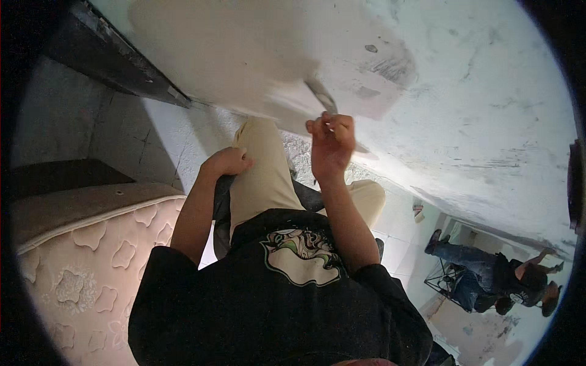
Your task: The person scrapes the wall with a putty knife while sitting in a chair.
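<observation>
My right hand (333,143) is raised in front of the pale wall, its fingers closed on a putty knife (321,97). The knife's flat blade lies at a slant against the wall (238,49), beside a smooth, darker, damp-looking patch of plaster. Against my beige trouser leg (259,177), near the knee, rests my left hand (227,161). Its fingers are curled in, and whether anything is inside them is hidden.
A quilted pink mattress (104,256) stands at the left. Dark boards (116,49) lean at the upper left. Under my knees runs a pale tiled floor (155,131). Farther right, another person (494,271) sits on a thin-framed chair, reaching toward the wall.
</observation>
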`<state>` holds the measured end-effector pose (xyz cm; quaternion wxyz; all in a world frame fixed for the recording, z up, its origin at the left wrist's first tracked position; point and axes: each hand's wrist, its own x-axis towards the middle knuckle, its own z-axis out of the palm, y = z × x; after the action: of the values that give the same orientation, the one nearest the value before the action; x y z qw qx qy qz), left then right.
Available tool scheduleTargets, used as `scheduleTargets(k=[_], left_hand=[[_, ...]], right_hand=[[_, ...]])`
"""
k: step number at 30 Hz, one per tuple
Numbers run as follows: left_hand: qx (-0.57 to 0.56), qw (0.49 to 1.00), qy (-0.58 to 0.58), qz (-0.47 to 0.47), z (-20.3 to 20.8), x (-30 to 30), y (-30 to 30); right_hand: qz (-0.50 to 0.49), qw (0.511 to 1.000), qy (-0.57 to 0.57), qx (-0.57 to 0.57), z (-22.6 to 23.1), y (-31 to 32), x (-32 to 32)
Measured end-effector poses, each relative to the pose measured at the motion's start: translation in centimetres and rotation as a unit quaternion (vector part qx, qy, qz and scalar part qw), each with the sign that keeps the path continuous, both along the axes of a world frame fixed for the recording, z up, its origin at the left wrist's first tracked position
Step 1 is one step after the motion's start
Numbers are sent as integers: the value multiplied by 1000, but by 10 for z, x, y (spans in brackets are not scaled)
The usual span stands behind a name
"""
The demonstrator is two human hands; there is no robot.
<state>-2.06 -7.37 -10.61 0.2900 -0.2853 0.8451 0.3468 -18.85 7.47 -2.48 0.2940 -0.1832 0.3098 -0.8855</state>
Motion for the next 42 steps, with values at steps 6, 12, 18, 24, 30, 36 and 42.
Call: scheduleTargets(k=[6,12,18,24,30,36,42], left_hand=[[13,1000,7,-10,8,-1,-3],[-13,999,12,28,0,2,2],[13,1000,-12,24,3,2,0],[-6,1000,24,14,-6,4,-2],[-11,1000,13,-5,-8,1,-3],[18,1000,-10,-17,-1,-2,-5],[-16,999,38,7,-14,5,-1]], right_hand=[[12,1000,11,-22,5,0,-1],[11,999,-28,27,15,-6,5],[28,999,-28,21,15,-13,13],[27,999,-4,34,16,-22,21],[28,998,30,46,10,-33,21],[26,999,31,26,10,-29,23],[50,998,1,26,23,-32,19]])
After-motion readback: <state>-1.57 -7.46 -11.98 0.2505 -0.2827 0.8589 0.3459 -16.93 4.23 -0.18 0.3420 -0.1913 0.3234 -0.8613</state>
